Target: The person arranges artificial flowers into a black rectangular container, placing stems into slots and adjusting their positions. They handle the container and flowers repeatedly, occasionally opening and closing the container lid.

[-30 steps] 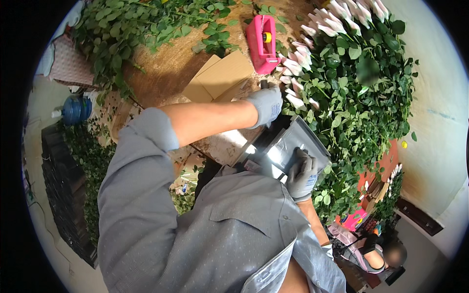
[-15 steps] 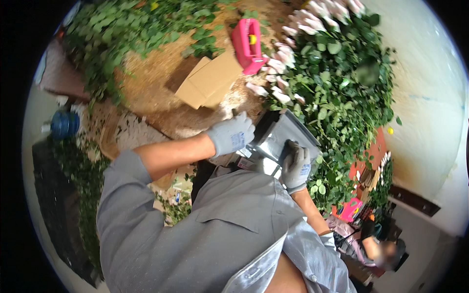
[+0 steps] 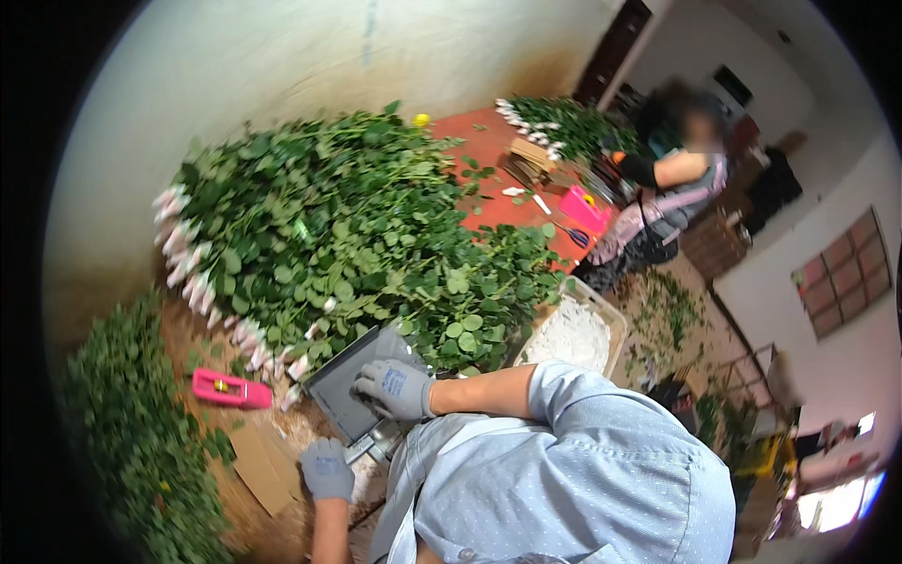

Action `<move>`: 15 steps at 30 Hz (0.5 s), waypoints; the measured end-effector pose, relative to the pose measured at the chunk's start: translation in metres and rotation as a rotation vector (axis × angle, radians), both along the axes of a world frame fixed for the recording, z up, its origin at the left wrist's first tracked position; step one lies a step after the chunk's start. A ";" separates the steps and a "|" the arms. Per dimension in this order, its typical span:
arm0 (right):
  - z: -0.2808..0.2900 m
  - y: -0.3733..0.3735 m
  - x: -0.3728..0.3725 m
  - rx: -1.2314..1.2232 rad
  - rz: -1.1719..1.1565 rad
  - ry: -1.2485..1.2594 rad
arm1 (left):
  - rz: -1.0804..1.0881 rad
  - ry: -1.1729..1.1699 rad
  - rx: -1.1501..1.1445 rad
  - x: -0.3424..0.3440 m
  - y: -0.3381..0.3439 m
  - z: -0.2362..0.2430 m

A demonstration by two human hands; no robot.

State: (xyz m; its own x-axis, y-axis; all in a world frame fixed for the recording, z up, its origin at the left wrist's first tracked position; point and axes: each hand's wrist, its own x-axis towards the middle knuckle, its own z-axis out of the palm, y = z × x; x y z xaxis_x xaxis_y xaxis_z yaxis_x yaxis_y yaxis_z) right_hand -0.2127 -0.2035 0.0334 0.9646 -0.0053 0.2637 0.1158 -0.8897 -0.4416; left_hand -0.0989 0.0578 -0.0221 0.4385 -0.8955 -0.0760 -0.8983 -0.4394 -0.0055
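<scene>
My right hand (image 3: 392,385), in a grey glove, lies on a grey metal tray-like stand (image 3: 338,387) with a raised rim. Its fingers are slightly bent over the surface, and I see nothing held in them. Below and left of it, my left hand (image 3: 327,467), gloved in grey too, has its fingers curled in beside a shiny metal bar (image 3: 362,446) at the stand's near edge. The glove hides whatever lies inside that grip. Brown cardboard (image 3: 266,467) lies just left of the left hand.
Leafy rose stems (image 3: 348,244) with pale wrapped heads (image 3: 193,273) pile up beyond the stand. A pink tape dispenser (image 3: 232,388) sits at left, near more foliage (image 3: 136,423). A bin of white material (image 3: 573,334) stands right. Another person (image 3: 672,193) works at the red table (image 3: 484,202).
The view has swung to the right, bringing the other person and the red table higher into sight. My right hand stays on the stand; my left hand stays closed near it.
</scene>
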 end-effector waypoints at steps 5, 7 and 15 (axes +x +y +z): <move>-0.016 -0.003 -0.010 0.029 -0.080 -0.039 | -0.066 -0.165 0.058 -0.013 0.015 0.015; -0.011 0.007 0.003 0.093 -0.060 -0.044 | 0.152 0.091 0.233 -0.020 0.025 0.072; -0.007 -0.012 0.000 0.279 -0.016 0.101 | -0.067 0.549 -0.473 -0.035 -0.040 0.122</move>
State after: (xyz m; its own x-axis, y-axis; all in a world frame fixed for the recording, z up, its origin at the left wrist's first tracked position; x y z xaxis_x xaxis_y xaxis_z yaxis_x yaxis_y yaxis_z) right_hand -0.2125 -0.2151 0.0265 0.9852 -0.0795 0.1521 0.0455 -0.7334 -0.6783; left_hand -0.1341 0.0174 0.0994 0.3915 -0.9106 0.1322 -0.7418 -0.2273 0.6309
